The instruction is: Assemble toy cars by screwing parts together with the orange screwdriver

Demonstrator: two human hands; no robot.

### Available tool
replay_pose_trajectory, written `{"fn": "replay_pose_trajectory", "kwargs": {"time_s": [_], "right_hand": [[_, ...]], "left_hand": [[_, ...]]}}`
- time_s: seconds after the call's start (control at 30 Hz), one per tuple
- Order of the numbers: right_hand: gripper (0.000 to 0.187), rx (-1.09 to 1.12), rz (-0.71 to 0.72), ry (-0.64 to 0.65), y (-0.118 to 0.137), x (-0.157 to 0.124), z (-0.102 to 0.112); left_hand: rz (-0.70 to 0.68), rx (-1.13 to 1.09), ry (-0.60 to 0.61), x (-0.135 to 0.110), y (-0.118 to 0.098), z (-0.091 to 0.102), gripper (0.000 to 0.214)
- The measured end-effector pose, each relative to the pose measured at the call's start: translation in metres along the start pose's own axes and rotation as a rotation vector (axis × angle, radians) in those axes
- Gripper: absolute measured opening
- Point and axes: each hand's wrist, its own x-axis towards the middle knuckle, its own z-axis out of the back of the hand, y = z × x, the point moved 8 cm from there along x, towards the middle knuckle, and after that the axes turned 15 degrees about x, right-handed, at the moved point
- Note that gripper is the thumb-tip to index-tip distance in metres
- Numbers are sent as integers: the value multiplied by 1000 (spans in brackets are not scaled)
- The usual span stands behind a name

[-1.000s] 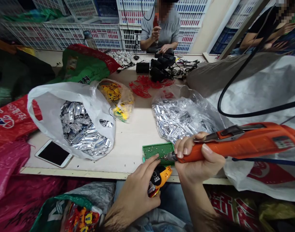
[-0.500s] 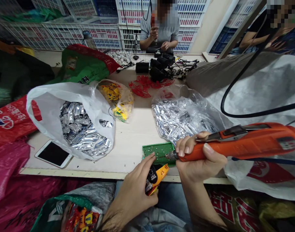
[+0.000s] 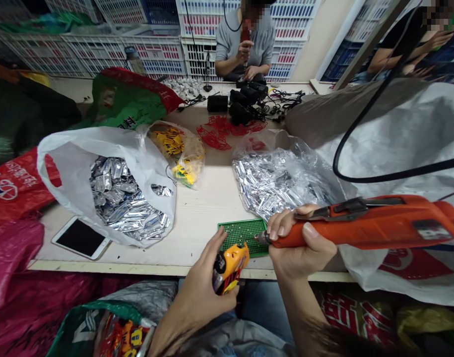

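Note:
My left hand (image 3: 202, 277) is closed around a yellow and black toy car (image 3: 232, 265), just over the table's front edge. Its yellow body shell faces up, and red parts show below. In my right hand (image 3: 303, 248) is an orange electric screwdriver (image 3: 379, 223), lying nearly level with its tip pointing left. That tip hovers at a green perforated tray (image 3: 236, 233) dotted with small screws; whether it touches one I cannot tell. Part of the tray's front is hidden behind the car.
A white bag (image 3: 137, 148) of silvery parts and a phone (image 3: 81, 238) lie left. A clear bag (image 3: 279, 178) of silvery strips sits behind the tray. Yellow pieces fill a small bag (image 3: 187, 171). A black cable (image 3: 398, 174) loops at right. Across the table sits a co-worker (image 3: 245, 49).
The toy car has turned in my left hand, showing more of its yellow top, and has shifted slightly left. My right hand and the screwdriver have moved a little left.

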Motion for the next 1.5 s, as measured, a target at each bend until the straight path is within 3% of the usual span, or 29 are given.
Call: {"fn": "replay_pose_trajectory", "kwargs": {"time_s": [0.13,0.2,0.3,0.43,0.6,0.7,0.87,1.03,1.17,1.4,1.5], "right_hand": [[11,-49,-12,-6,-10,-4,15],[11,-57,-33,-9,-17,-8,21],[11,-60,-66,-6,-25,-13,26],[12,-38,-100,11,-30,-16,26],[13,-32,-188,55,-40,-26,24],[13,-42,-195,74,-45,-33,22],[13,-39,-221,74,-52,-42,22],[11,-41,-232,84,-55,-45,23],[11,-30,-205,84,-48,-40,18],[12,30,-132,88,-27,-17,3],[13,21,-93,88,-23,-9,2]], "left_hand": [[358,-529,-213,-5,36,14,83],[471,-735,-351,-7,51,20,79],[474,-968,-495,-2,65,28,69],[497,-1052,-585,1,82,34,60],[490,-966,-600,0,82,35,59],[521,-842,-552,0,79,29,69],[501,-650,-579,2,77,31,82],[472,-527,-497,11,81,30,80],[429,-415,-460,22,84,32,77],[288,-189,-379,38,70,36,74],[236,-4,-424,36,67,44,68]]}}
